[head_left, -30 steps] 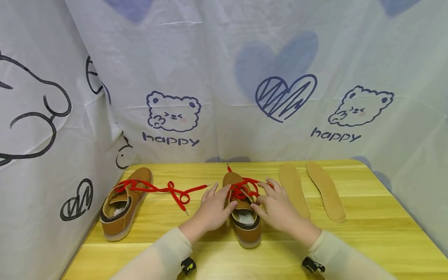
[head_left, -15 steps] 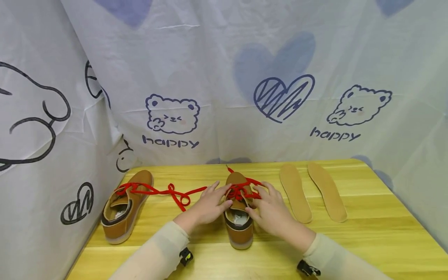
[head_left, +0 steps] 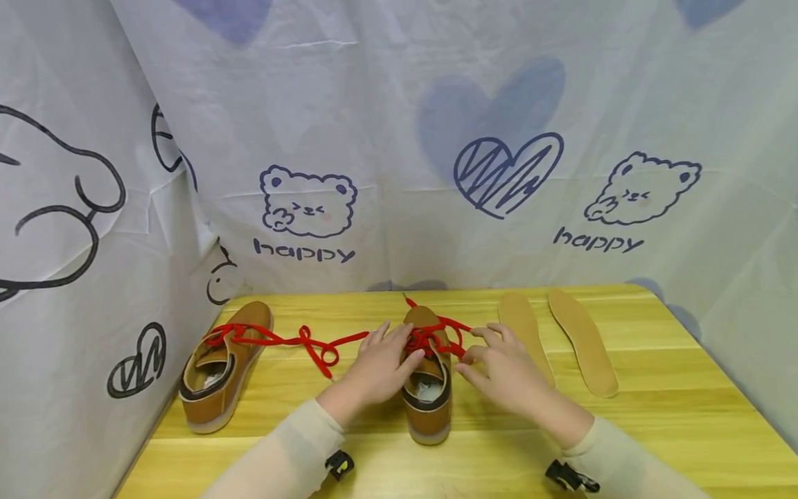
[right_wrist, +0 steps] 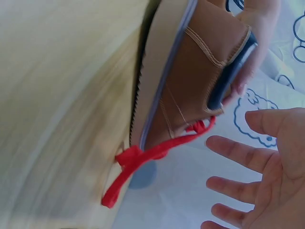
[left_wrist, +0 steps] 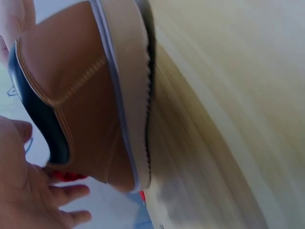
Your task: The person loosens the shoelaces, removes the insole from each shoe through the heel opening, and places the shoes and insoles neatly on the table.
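A brown shoe point(head_left: 427, 419) with a dark collar stands upright mid-table, its heel towards me. Its red lace point(head_left: 458, 326) loops loosely over the tongue and trails to the right. My left hand point(head_left: 377, 371) rests against the shoe's left side by the laces, fingers mostly straight. Off the shoe's right side, my right hand point(head_left: 510, 367) is held with fingers spread and nothing in its grasp. The right wrist view shows a gap between those fingers and the lace point(right_wrist: 159, 150). Whitish material shows inside the shoe opening.
Another brown shoe point(head_left: 212, 409) stands at the left, its red lace point(head_left: 305, 339) stretched across the table towards my left hand. Two tan insoles point(head_left: 520, 319) lie at the right, one partly behind my right hand. Printed white cloth point(head_left: 405, 138) hangs behind the table point(head_left: 673, 430).
My right hand has drawn away from the shoe to the right. The shoe has turned straighter and its heel has shifted left. My left hand stays at the laces.
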`<move>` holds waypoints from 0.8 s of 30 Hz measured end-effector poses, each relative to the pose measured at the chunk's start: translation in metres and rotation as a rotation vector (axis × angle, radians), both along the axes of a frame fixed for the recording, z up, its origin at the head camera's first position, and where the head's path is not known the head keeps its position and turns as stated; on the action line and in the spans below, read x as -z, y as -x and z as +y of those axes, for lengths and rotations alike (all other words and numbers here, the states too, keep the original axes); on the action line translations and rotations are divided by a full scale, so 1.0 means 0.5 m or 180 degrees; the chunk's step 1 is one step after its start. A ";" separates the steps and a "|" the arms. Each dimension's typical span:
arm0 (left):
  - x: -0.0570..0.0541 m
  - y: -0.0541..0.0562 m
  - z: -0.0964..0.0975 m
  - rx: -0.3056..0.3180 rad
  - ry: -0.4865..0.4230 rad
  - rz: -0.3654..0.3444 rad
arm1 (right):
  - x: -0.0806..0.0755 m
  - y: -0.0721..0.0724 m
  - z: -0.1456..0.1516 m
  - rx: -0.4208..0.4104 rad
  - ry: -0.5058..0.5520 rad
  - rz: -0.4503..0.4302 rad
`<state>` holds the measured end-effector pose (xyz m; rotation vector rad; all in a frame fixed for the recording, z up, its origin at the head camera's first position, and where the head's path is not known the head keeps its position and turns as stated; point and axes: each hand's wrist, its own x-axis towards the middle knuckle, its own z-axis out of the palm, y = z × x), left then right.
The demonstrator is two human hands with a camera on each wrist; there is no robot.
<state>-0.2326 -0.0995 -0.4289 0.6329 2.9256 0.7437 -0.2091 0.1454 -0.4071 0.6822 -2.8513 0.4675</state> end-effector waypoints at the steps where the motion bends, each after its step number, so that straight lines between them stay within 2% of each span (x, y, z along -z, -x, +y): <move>1: -0.001 -0.002 0.002 -0.0045 -0.0010 0.0006 | -0.005 -0.001 0.002 0.0010 0.0013 -0.0037; 5: -0.005 -0.008 0.017 -0.0243 0.0010 0.0037 | -0.019 -0.007 0.012 0.0028 0.0025 -0.0098; 10: -0.015 -0.012 0.046 -0.0397 0.0087 0.0082 | -0.027 -0.014 0.024 0.0029 0.0054 -0.0147; 20: -0.028 -0.030 0.113 -0.0700 0.0882 -0.0058 | -0.027 -0.023 0.064 0.0051 0.0124 -0.0298; 24: -0.032 -0.035 0.136 -0.0819 0.1031 -0.0060 | -0.020 -0.025 0.083 0.0048 0.0136 -0.0358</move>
